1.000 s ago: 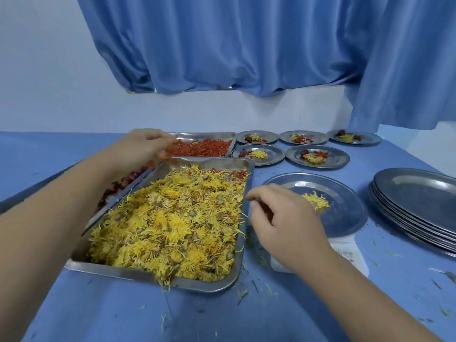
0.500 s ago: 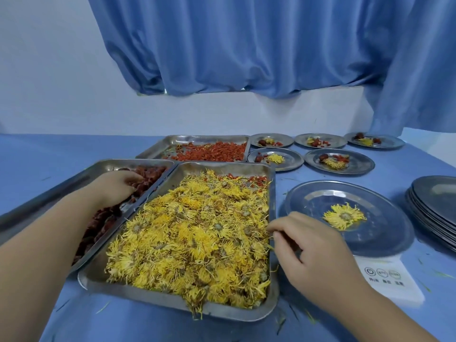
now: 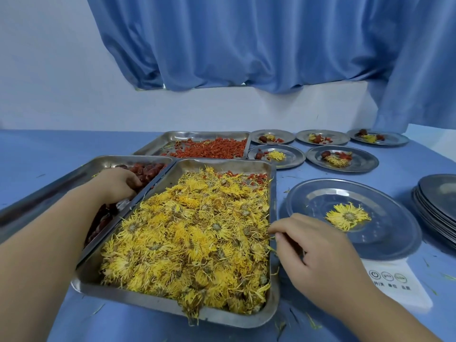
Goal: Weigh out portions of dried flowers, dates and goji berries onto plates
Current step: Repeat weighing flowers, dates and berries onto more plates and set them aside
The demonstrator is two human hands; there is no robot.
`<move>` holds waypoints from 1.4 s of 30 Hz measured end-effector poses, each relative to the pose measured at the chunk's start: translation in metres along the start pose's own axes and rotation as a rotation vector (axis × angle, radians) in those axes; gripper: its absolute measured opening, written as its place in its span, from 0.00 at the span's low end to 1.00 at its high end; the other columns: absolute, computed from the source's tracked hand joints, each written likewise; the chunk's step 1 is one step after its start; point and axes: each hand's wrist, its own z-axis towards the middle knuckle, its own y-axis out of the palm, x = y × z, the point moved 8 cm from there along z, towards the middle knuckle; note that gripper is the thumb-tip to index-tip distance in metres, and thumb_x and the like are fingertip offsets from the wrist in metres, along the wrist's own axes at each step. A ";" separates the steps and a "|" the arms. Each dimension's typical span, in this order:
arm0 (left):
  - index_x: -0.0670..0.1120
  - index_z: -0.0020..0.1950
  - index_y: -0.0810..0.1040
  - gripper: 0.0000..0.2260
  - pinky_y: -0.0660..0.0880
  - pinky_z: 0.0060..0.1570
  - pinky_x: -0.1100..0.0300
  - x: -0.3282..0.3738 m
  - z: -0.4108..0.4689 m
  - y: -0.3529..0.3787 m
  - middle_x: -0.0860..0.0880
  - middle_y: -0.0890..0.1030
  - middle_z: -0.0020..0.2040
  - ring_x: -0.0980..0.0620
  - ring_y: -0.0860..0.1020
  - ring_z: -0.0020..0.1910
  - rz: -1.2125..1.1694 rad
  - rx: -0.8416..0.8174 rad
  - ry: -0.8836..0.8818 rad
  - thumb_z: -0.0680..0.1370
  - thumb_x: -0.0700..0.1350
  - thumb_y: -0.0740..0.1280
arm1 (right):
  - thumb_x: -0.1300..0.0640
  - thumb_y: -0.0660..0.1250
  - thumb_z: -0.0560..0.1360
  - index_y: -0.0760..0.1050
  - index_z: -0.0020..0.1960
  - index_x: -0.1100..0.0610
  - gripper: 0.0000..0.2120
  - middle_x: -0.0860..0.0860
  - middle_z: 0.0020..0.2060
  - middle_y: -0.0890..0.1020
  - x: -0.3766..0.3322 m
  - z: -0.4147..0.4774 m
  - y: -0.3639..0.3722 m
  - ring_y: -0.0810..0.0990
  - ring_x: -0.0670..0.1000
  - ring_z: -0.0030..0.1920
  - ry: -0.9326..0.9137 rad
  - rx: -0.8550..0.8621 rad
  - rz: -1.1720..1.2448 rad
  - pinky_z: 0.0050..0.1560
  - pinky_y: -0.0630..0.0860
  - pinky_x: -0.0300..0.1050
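With the fingers of your right hand [image 3: 318,253] pinching dried flowers [image 3: 192,238] at the tray [image 3: 272,188] rim and your left hand [image 3: 116,185] curled into the dates [image 3: 148,169], its grip not discernible, lift slowly: tangled petals may drag extras onto the desk [image 3: 148,327], short of the plate [image 3: 385,233] on the scale [image 3: 394,285].

**Item count, table top**

Three metal trays [image 3: 273,218] [image 3: 61,178] [image 3: 172,137] are recorded: one of dried flowers [image 3: 192,233], one of dates [image 3: 148,169], one of goji berries [image 3: 212,150]. Five small portioned plates [image 3: 288,137] [image 3: 340,137] [image 3: 397,141] [image 3: 296,156] [image 3: 367,161] are counted. One larger plate [image 3: 385,240] is noted on one scale [image 3: 394,290], with a single flower [image 3: 348,216] on it. One stack of plates [image 3: 439,201] is logged; the number in it cannot be resolved. Two hands are counted: left hand [image 3: 116,183], right hand [image 3: 318,253].
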 end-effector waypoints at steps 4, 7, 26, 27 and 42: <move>0.56 0.48 0.81 0.03 0.72 0.56 0.50 0.000 -0.016 -0.024 0.53 0.81 0.48 0.54 0.77 0.44 -0.328 0.126 0.024 0.77 0.48 0.70 | 0.56 0.61 0.74 0.81 0.45 0.51 0.10 0.38 0.33 0.77 0.005 0.000 -0.007 0.73 0.39 0.34 0.018 0.058 0.029 0.34 0.69 0.31; 0.58 0.49 0.82 0.06 0.74 0.42 0.55 0.008 -0.031 -0.030 0.50 0.81 0.42 0.52 0.77 0.39 -0.536 0.091 0.025 0.79 0.54 0.65 | 0.61 0.64 0.75 0.81 0.44 0.51 0.09 0.39 0.26 0.75 0.016 -0.002 -0.018 0.76 0.42 0.32 0.114 0.150 0.149 0.32 0.70 0.33; 0.58 0.52 0.81 0.06 0.73 0.50 0.68 0.323 -0.112 0.035 0.61 0.84 0.47 0.67 0.80 0.46 -0.376 -0.293 0.633 0.76 0.49 0.70 | 0.64 0.61 0.75 0.79 0.43 0.56 0.09 0.48 0.21 0.72 0.110 -0.030 -0.069 0.67 0.46 0.21 0.916 0.640 1.065 0.20 0.63 0.35; 0.57 0.52 0.81 0.06 0.73 0.48 0.69 0.331 -0.115 0.043 0.60 0.84 0.46 0.66 0.80 0.45 -0.351 -0.319 0.651 0.76 0.48 0.70 | 0.64 0.62 0.75 0.79 0.42 0.56 0.09 0.48 0.21 0.71 0.110 -0.029 -0.068 0.67 0.46 0.21 0.916 0.633 1.058 0.20 0.63 0.35; 0.60 0.51 0.82 0.05 0.72 0.43 0.63 0.314 -0.060 -0.010 0.64 0.82 0.45 0.68 0.79 0.43 -0.370 -0.254 0.580 0.78 0.53 0.66 | 0.63 0.62 0.74 0.82 0.37 0.52 0.13 0.50 0.24 0.74 0.113 0.052 -0.066 0.68 0.47 0.23 0.744 0.171 1.045 0.21 0.63 0.39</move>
